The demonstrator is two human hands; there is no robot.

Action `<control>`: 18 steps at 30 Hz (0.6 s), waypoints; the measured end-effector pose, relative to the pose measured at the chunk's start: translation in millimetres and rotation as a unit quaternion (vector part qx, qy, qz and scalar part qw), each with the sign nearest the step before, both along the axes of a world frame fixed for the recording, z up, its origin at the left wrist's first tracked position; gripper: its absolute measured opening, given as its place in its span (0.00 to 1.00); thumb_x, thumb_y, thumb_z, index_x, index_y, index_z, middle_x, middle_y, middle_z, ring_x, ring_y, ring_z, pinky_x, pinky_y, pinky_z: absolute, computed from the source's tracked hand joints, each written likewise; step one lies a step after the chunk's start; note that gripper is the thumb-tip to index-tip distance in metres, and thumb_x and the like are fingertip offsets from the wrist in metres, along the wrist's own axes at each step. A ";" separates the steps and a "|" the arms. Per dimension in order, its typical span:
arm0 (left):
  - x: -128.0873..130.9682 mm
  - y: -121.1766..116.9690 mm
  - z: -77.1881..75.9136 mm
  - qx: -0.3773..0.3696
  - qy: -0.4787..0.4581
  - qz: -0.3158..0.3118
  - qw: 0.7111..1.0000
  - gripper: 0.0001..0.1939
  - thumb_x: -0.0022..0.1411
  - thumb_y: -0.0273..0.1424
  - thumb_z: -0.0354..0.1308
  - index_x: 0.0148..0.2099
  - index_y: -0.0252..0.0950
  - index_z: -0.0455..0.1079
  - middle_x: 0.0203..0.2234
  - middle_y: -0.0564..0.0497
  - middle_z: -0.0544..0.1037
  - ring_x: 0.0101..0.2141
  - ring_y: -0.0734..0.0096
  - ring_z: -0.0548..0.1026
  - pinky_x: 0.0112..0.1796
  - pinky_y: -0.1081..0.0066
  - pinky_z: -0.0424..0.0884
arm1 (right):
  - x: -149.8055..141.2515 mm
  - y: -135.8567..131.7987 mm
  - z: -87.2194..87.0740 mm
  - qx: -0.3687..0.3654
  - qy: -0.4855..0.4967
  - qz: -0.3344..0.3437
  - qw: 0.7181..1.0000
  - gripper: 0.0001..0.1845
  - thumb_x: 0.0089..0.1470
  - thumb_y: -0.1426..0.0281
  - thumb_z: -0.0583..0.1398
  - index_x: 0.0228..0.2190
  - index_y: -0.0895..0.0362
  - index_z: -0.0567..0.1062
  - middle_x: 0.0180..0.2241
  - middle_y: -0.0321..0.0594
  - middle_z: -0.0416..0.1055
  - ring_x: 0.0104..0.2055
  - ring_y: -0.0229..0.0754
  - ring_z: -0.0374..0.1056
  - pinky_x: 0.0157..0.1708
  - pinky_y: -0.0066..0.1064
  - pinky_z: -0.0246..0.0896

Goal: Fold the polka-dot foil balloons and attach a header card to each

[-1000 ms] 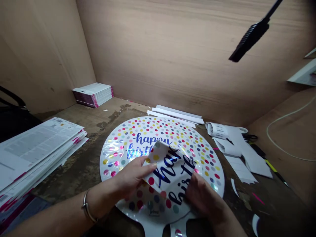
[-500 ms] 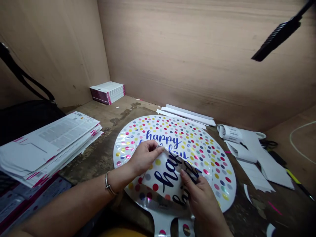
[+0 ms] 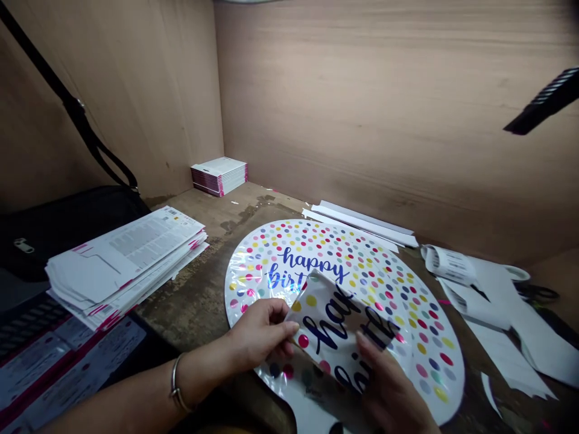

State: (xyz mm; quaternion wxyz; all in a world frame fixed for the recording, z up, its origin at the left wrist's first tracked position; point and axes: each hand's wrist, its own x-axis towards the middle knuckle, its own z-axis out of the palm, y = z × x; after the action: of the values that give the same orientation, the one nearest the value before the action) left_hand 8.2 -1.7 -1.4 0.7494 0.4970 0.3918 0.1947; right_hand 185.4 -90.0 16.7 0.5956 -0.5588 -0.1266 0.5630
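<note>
A folded foil balloon [image 3: 332, 319] with dots and large dark lettering is held between my hands. My left hand [image 3: 260, 337], a metal bangle at its wrist, pinches the left edge between thumb and fingers. On the lower right side, my right hand [image 3: 393, 383] grips it with the thumb on top; its other fingers are mostly hidden. Beneath lie flat, uninflated foil balloons [image 3: 253, 256], white with coloured dots and blue "happy birthday" lettering. A white neck of this pile points toward me.
Left are a stack of printed card sleeves [image 3: 131, 253] and a black bag [image 3: 90, 217]. A smaller neat stack [image 3: 219, 175] sits in the back corner. White strips [image 3: 362, 223] lie behind the balloons. A label roll [image 3: 452, 265] and scissors [image 3: 540, 293] are at right.
My left hand has shifted from the top edge of the folded balloon down to its left edge. My right hand keeps its grip. The camera view has turned slightly left.
</note>
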 end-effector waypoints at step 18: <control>-16.6 61.0 48.5 0.458 -0.020 -0.089 0.884 0.03 0.59 0.29 0.56 0.34 0.34 0.70 0.27 0.52 0.72 0.26 0.77 0.68 0.31 0.76 0.66 | -3.8 -11.1 4.5 0.014 -0.364 0.076 0.928 0.27 0.41 0.50 0.64 0.39 0.53 0.79 0.39 0.42 0.77 0.46 0.58 0.69 0.45 0.41 0.67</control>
State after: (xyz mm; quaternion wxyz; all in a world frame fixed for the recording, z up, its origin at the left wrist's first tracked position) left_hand -8.4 59.2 47.1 0.4599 0.8139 0.1980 0.2949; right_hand 181.6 -101.1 21.1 0.4719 -0.7055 -0.3846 0.3630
